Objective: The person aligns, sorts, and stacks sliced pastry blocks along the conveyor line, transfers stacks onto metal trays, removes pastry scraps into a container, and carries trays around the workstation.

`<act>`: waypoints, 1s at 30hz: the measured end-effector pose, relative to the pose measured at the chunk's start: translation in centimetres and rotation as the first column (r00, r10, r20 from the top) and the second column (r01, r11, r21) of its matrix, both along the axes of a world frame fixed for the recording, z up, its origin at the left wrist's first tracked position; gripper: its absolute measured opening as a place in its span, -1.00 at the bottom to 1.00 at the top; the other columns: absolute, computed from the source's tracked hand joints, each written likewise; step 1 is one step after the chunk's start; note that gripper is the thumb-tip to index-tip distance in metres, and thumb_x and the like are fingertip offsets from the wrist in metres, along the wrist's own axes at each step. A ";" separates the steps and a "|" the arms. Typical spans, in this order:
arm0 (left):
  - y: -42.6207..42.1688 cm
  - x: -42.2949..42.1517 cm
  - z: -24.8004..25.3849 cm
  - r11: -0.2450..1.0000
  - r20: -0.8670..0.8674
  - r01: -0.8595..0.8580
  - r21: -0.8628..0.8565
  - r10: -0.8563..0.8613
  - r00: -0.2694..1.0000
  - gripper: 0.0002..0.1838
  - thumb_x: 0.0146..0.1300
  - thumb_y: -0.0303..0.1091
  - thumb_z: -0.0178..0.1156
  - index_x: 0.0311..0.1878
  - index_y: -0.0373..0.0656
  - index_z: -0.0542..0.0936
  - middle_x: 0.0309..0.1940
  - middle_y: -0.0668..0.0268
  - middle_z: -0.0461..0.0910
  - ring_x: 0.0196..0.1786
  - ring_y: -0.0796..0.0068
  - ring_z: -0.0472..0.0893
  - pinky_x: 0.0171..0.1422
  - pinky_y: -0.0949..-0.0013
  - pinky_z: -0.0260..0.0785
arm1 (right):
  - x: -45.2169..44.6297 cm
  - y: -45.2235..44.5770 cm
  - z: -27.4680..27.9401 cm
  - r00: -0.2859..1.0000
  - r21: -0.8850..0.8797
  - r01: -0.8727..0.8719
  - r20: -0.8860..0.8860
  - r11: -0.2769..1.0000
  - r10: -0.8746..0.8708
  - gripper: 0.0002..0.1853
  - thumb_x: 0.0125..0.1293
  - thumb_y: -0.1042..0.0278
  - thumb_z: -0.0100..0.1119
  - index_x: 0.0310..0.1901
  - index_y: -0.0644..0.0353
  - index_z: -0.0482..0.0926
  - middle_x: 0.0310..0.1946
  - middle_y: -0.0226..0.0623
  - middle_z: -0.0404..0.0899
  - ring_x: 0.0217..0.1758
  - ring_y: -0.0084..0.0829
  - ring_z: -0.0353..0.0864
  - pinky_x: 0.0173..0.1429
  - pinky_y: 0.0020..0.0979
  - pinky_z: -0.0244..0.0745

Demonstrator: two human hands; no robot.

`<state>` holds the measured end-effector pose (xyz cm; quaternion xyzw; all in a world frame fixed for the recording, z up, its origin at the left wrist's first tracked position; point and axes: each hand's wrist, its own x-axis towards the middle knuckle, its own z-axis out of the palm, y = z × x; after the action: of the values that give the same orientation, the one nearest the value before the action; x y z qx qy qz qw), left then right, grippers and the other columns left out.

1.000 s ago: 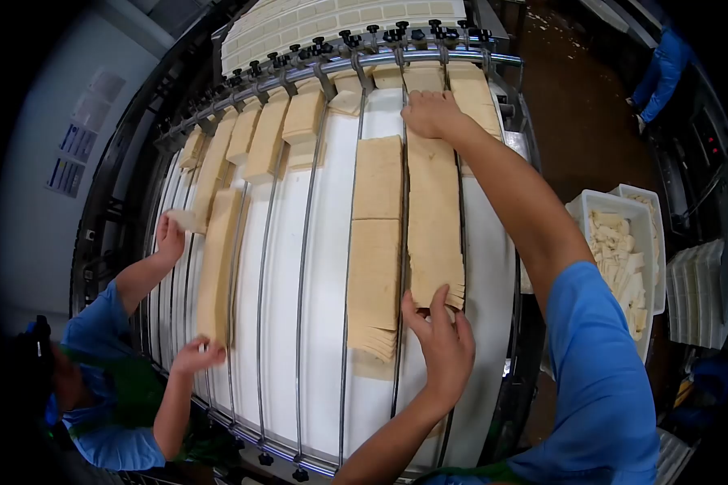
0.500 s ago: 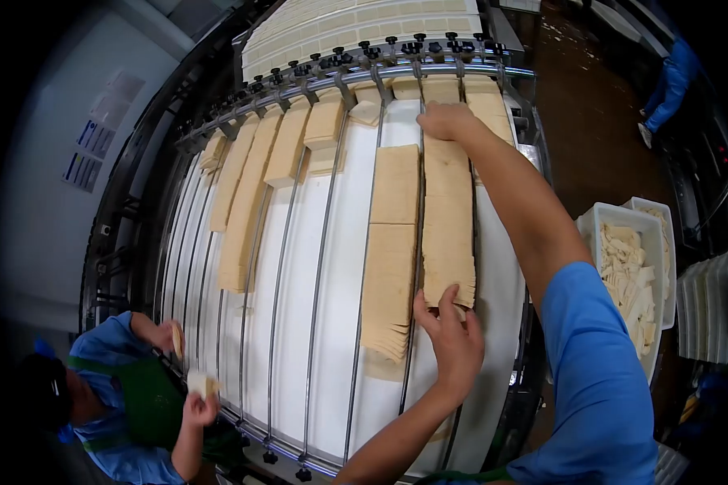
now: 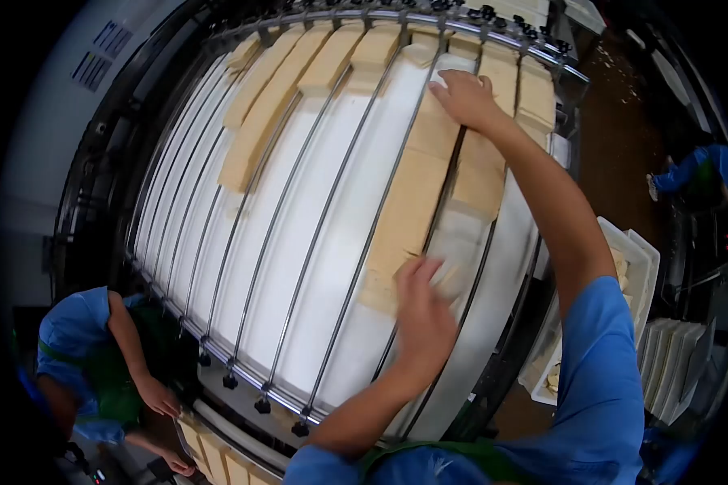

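Rows of stacked thin pale-yellow sheets, like dough wrappers, lie in lanes between metal rods on a white belt. My right hand (image 3: 466, 97) reaches over the far end of one long row (image 3: 412, 194), thumb and fingers apart and bent downward. At the near end of that row is my left hand (image 3: 425, 311), smeared by motion, so its grip does not show. A pale blur beside its fingertips is too unclear to name. Under my right forearm, in the lane to the right, a shorter row (image 3: 477, 186) ends partway down the belt.
More stacked rows (image 3: 271, 121) lie at the belt's far left. A metal bar with black knobs (image 3: 396, 14) crosses the far end. At lower left a co-worker (image 3: 97, 356) reaches to a tray of stacks (image 3: 218, 457). White bins (image 3: 631, 250) stand at right; another person (image 3: 704, 170) is beyond.
The view has shifted and tilted. Both my hands have gone from the right-hand row to the row left of it. The right-hand row's near end now lies farther away. The co-worker's hands have lowered.
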<state>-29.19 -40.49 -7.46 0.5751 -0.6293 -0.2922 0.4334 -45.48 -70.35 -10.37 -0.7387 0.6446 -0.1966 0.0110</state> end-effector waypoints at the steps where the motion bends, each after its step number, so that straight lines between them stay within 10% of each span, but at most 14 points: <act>1: 2.5 2.8 0.6 1.000 0.012 -0.011 -0.009 0.011 1.000 -0.47 -0.11 -0.77 -0.12 0.02 -0.25 0.45 0.01 0.06 0.38 -0.01 0.17 0.42 0.08 0.33 0.31 | 0.1 0.0 0.5 1.000 0.011 -0.017 0.009 1.000 0.017 -0.45 0.34 -0.12 -0.26 0.08 0.14 0.49 0.13 -0.19 0.47 0.27 -0.22 0.34 0.29 0.03 0.00; 3: 7.1 8.6 0.8 0.989 0.070 -0.147 0.013 0.145 0.987 -0.59 -0.10 -0.75 -0.06 -0.11 -0.27 0.49 -0.10 0.13 0.43 -0.09 0.32 0.46 -0.04 0.40 0.36 | 0.1 -0.4 1.7 1.000 0.397 -0.030 0.007 0.917 0.030 -0.39 0.35 -0.16 -0.30 0.13 0.18 0.43 0.07 -0.16 0.52 0.19 -0.21 0.43 0.29 0.03 -0.02; 5: 11.0 14.6 1.6 0.965 0.298 -0.262 0.002 0.249 0.921 -0.62 -0.11 -0.76 -0.01 -0.15 -0.30 0.48 -0.15 0.12 0.44 -0.13 0.24 0.50 -0.03 0.32 0.38 | -0.2 -1.2 0.8 0.998 0.372 -0.042 0.051 0.927 0.025 -0.35 0.34 -0.20 -0.34 0.12 0.20 0.44 0.02 -0.12 0.55 0.12 -0.19 0.48 0.29 0.04 -0.05; 7: 13.7 18.5 5.1 0.852 0.697 -0.473 0.227 0.197 0.690 -0.52 -0.16 -0.75 -0.01 -0.06 -0.29 0.49 -0.12 -0.01 0.48 -0.01 0.02 0.46 0.07 0.14 0.33 | -0.1 -1.8 0.6 0.999 0.401 -0.010 0.036 0.916 -0.005 -0.33 0.33 -0.22 -0.35 0.09 0.21 0.47 0.04 -0.09 0.54 0.14 -0.18 0.48 0.32 0.05 -0.09; 10: 15.0 18.8 6.7 0.869 0.982 -0.492 0.049 0.048 0.184 -0.32 -0.15 -0.69 0.06 0.20 -0.31 0.33 0.16 -0.11 0.27 0.19 -0.15 0.28 0.26 -0.04 0.13 | 1.1 -1.2 0.5 0.996 0.375 0.070 -0.084 0.924 -0.041 -0.30 0.32 -0.25 -0.38 0.10 0.21 0.48 0.07 -0.08 0.52 0.17 -0.16 0.46 0.34 0.06 -0.13; 12: 14.1 18.4 4.9 0.902 0.736 -0.262 0.342 -0.084 0.672 -0.28 -0.06 -0.58 0.15 0.28 -0.33 0.23 0.21 -0.09 0.23 0.22 -0.03 0.31 0.28 0.09 0.17 | 1.2 -1.2 1.4 0.995 0.418 0.069 -0.094 0.906 -0.032 -0.29 0.32 -0.26 -0.39 0.10 0.21 0.48 0.08 -0.07 0.51 0.18 -0.16 0.45 0.36 0.08 -0.17; 13: 12.4 15.8 4.9 0.694 0.161 -0.233 0.681 0.169 0.972 -0.29 0.11 -0.47 0.16 0.33 -0.35 0.12 0.22 -0.04 0.26 0.27 0.14 0.32 0.29 0.20 0.19 | 1.6 -1.0 1.6 0.996 0.472 0.055 -0.088 0.880 -0.015 -0.28 0.31 -0.27 -0.39 0.11 0.21 0.48 0.10 -0.05 0.50 0.19 -0.15 0.45 0.37 0.10 -0.21; 14: 12.1 14.8 1.7 0.681 -0.239 -0.074 0.728 0.354 0.904 -0.31 0.26 -0.35 0.13 0.37 -0.36 0.07 0.20 -0.02 0.31 0.10 0.25 0.45 0.26 0.31 0.26 | 1.9 -0.6 1.9 0.997 0.478 0.014 -0.068 0.878 0.021 -0.25 0.30 -0.30 -0.39 0.08 0.24 0.50 0.08 -0.01 0.50 0.18 -0.10 0.44 0.36 0.10 -0.09; 16: 10.4 13.2 -2.8 0.511 -0.552 0.208 0.834 0.770 0.320 -0.68 0.34 -0.29 0.07 0.03 -0.31 0.36 0.01 0.07 0.41 0.02 0.28 0.46 0.21 0.30 0.29 | 2.6 0.4 2.1 0.995 0.507 -0.049 -0.045 0.860 0.084 -0.26 0.31 -0.29 -0.37 0.07 0.28 0.48 0.07 0.03 0.49 0.19 -0.05 0.42 0.34 0.01 0.03; 19: 7.8 12.4 -4.4 0.540 -0.588 0.293 0.789 0.803 0.100 -0.63 0.31 -0.31 0.12 0.08 -0.29 0.31 -0.06 0.20 0.41 -0.02 0.39 0.43 0.18 0.33 0.27 | 3.5 2.0 2.3 0.979 0.545 -0.160 -0.019 0.823 0.203 -0.25 0.32 -0.28 -0.34 0.06 0.36 0.45 0.06 0.10 0.47 0.19 0.02 0.40 0.29 -0.12 0.21; 25: 4.6 9.1 -3.2 0.595 -0.591 0.137 0.792 0.689 0.419 -0.69 0.35 -0.33 0.07 0.07 -0.26 0.35 -0.05 0.23 0.44 -0.08 0.47 0.47 0.13 0.38 0.31 | 4.2 3.5 2.0 0.989 0.529 -0.144 0.039 0.836 0.145 -0.24 0.33 -0.27 -0.29 0.05 0.42 0.46 0.05 0.16 0.47 0.16 0.05 0.43 0.25 -0.14 0.28; 30: 2.5 8.2 -2.2 0.700 -0.724 0.235 0.674 0.564 0.397 -0.65 0.36 -0.34 0.05 0.11 -0.35 0.33 0.05 0.15 0.44 0.06 0.40 0.48 0.21 0.33 0.31 | 4.9 3.4 2.4 0.999 0.560 -0.037 -0.008 0.828 0.050 -0.25 0.33 -0.26 -0.29 0.04 0.40 0.48 0.05 0.12 0.49 0.16 0.01 0.45 0.24 -0.14 0.31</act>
<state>-20.95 -37.99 -9.62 0.5035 -0.0664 -0.7141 0.4818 -40.55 -66.94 -8.01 -0.7197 0.6570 0.0091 0.2242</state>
